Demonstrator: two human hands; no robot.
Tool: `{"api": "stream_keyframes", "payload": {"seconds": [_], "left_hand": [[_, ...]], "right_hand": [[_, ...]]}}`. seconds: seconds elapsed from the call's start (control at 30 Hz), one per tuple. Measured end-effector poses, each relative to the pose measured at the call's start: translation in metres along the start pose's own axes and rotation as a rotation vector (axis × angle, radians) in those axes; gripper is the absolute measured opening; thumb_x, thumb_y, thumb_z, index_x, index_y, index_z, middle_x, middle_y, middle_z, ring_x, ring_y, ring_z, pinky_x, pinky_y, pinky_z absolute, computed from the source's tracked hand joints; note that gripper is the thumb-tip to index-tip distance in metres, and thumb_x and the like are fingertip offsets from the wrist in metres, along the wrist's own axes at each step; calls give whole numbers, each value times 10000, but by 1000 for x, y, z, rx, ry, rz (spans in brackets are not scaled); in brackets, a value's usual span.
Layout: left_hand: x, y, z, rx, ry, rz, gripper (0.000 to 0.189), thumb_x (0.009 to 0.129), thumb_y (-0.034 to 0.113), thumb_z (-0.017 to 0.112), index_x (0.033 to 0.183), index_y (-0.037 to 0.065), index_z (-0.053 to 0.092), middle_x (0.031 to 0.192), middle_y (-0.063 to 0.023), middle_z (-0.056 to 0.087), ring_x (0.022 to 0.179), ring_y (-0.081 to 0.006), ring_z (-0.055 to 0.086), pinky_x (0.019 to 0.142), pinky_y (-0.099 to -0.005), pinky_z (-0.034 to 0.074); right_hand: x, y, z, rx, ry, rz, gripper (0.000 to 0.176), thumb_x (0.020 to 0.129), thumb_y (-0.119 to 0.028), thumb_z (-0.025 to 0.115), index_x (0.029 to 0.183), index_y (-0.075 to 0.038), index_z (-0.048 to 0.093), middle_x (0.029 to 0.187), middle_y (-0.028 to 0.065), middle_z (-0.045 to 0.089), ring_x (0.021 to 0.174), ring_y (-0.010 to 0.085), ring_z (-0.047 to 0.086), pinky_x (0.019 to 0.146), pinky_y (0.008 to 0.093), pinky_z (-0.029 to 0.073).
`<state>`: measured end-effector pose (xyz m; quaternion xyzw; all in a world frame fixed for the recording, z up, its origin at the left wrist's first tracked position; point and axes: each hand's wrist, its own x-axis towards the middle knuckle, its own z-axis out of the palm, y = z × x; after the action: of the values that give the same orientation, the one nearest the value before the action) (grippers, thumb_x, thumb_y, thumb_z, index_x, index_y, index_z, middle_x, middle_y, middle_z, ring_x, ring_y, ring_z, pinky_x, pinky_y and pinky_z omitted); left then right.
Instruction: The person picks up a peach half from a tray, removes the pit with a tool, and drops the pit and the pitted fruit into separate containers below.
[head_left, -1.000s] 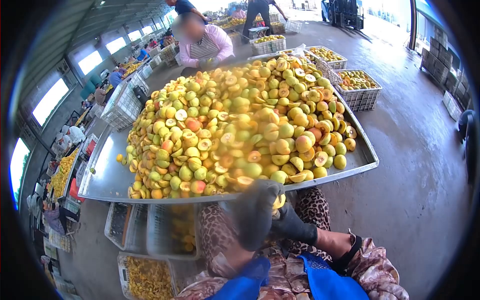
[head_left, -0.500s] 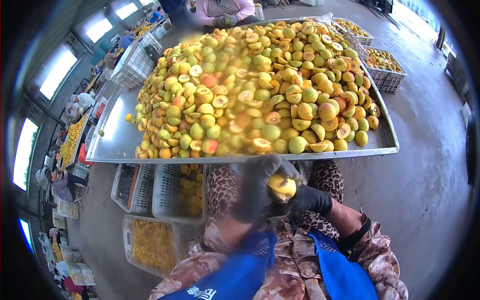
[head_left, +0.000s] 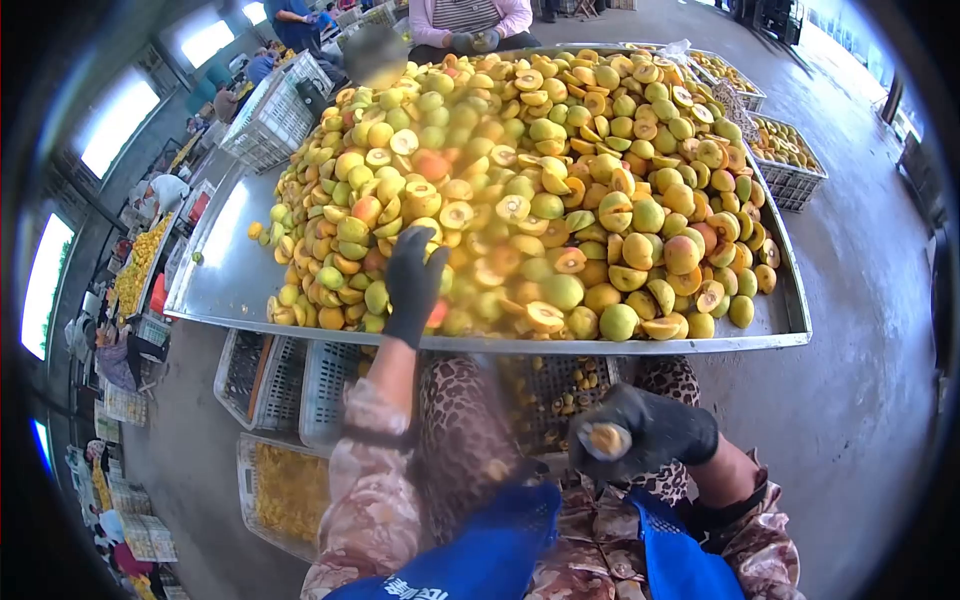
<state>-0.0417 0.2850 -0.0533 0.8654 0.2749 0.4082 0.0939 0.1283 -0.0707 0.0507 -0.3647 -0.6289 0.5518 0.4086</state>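
Note:
A large heap of halved and whole yellow-green fruit (head_left: 560, 200) lies on a metal tray table (head_left: 225, 240). My left hand (head_left: 415, 285), in a dark glove, reaches over the tray's near edge and touches fruit at the front left of the heap, fingers apart. Nearer my body, above my lap, my right hand (head_left: 650, 435), also gloved, is closed around a small rounded brownish piece (head_left: 607, 438); whether it is a pit or part of a tool is unclear.
Crates (head_left: 285, 495) stand below the table at the left, and another crate of fruit (head_left: 790, 160) is at the right. Across the table sits a person (head_left: 470, 25) with gloved hands. Farther left, other people work beside fruit tables.
My left hand has left the yellow fruit near my lap and moved forward and left onto the heap. My right hand has shifted slightly right and down; the yellow fruit is gone from it.

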Motion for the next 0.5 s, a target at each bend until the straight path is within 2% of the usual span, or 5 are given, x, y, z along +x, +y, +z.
{"api": "stream_keyframes", "payload": {"seconds": [0.03,0.1,0.2,0.33,0.5], "left_hand": [[19,-4,19,103,-50,31,397,857,226,763,1199,50,665,1259,-151,656,1131,-370,640,957,-443,523],[49,-2,45,256,-224,-1,430,869,232,735,1247,71,609,1306,-142,620,1110,-362,659,904,-468,541],[80,11,60,495,-518,-126,417,860,245,732,1209,74,582,1322,-177,596,1045,-379,691,814,-502,563],[88,11,59,545,-568,-85,464,819,286,762,1196,87,581,1114,-168,661,988,-383,703,781,-506,570],[53,7,61,530,-435,77,278,762,296,798,898,70,710,1034,-143,671,919,-366,659,824,-505,530]], "right_hand": [[4,-25,-2,195,-106,-54,270,875,-222,795,1045,-38,694,905,89,727,740,219,659,738,361,538],[19,-56,4,470,-319,-296,279,944,-265,731,967,6,670,761,112,645,663,240,633,612,346,493],[19,-68,11,444,-454,-448,496,937,-413,732,1155,26,654,925,201,706,803,397,688,680,460,525],[17,-57,32,568,-502,-540,445,954,-363,707,1154,29,639,853,181,694,747,413,669,637,464,497],[22,-70,33,569,-727,-567,414,959,-328,684,1172,21,621,815,172,666,727,435,638,612,469,483]]}}
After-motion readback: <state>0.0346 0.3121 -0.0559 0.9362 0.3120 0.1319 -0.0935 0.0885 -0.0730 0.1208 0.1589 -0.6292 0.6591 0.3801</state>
